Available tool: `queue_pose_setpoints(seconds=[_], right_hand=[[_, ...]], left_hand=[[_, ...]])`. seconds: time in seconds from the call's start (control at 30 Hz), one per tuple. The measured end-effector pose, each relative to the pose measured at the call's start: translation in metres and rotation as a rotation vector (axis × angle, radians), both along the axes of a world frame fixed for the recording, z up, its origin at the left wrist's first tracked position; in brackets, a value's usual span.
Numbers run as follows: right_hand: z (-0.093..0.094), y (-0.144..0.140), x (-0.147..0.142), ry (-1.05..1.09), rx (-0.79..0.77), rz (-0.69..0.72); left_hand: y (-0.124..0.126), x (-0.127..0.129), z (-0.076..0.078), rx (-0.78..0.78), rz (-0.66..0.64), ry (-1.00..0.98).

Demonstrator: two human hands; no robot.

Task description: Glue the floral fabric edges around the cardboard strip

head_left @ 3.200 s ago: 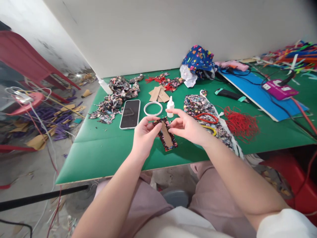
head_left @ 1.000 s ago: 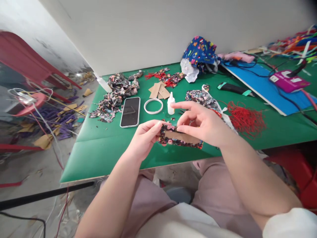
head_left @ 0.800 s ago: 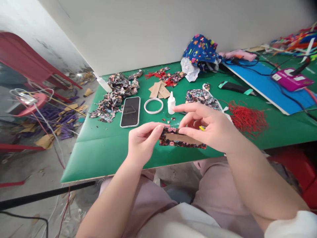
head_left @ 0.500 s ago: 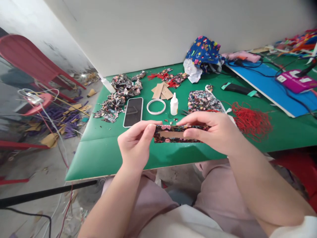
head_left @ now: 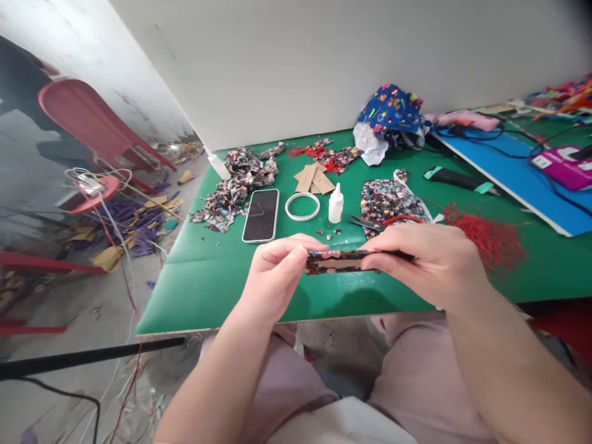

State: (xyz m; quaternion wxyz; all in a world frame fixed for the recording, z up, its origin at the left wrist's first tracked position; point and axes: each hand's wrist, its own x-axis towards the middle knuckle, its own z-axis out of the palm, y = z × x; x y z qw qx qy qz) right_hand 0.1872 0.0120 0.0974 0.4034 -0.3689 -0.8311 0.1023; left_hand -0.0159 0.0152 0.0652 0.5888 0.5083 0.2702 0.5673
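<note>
Between both hands, over the near part of the table, is a cardboard strip wrapped in black floral fabric (head_left: pixel 340 264), with a band of bare brown card showing along its middle. My left hand (head_left: pixel 280 271) pinches its left end between thumb and fingers. At the other end, my right hand (head_left: pixel 423 256) grips it, thumb towards me and fingers behind. Just past the strip stand a small white glue bottle (head_left: pixel 336 205) and a white ring-shaped roll (head_left: pixel 302 207). Scissors (head_left: pixel 370 223) with red handles lie by my right hand, partly on a piece of floral fabric (head_left: pixel 388 198).
A phone (head_left: pixel 261 216) lies left, near crumpled floral scraps (head_left: pixel 240 179) and a second white bottle (head_left: pixel 218 165). Cardboard pieces (head_left: pixel 314 179) sit farther back. To the right are red threads (head_left: pixel 485 237), a utility knife (head_left: pixel 462 180) and a blue board (head_left: pixel 513 172). A red chair (head_left: pixel 92 117) stands left.
The strip has been tilted, so its face shows narrower now. My view has shifted, moving the table's things right and slightly down. More of the scissors shows. Both hands keep their hold.
</note>
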Motion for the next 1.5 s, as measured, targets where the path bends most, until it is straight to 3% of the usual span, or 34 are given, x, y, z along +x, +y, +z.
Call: queue_pose_setpoints(seconds=[0.2,0.4,0.57,0.77,0.93,1.13,1.3,1.5], right_hand=[[0.0045,-0.0024,-0.0001,-0.028,0.092,-0.028],[0.0060,-0.0051,-0.0025,-0.071,0.138,-0.081],[0.0060,-0.0065,-0.0036,-0.109,0.076,-0.116],[0.0048,-0.0060,-0.0048,-0.111,0.045,-0.135],[0.0034,-0.0044,-0.0061,-0.070,0.012,-0.126],[-0.0005,-0.0017,-0.0040,-0.028,-0.033,-0.127],[-0.0006,-0.0014,-0.0038,-0.056,-0.027,-0.137],[0.0005,-0.0022,-0.0064,-0.085,0.025,-0.153]], left_hand=[[-0.0009,-0.0026,-0.0036,0.193,0.082,0.110],[-0.0025,0.0028,-0.0036,0.423,0.330,0.196],[-0.0043,0.0067,0.0013,0.544,0.494,0.319],[-0.0044,0.0021,0.0041,0.654,0.552,0.487],[-0.0043,0.0016,0.0018,0.608,0.579,0.520],[-0.0034,0.0040,-0.0015,0.382,0.421,0.364],[-0.0056,0.0025,0.0024,0.443,0.512,0.559],[-0.0040,0.0019,0.0010,0.548,0.576,0.604]])
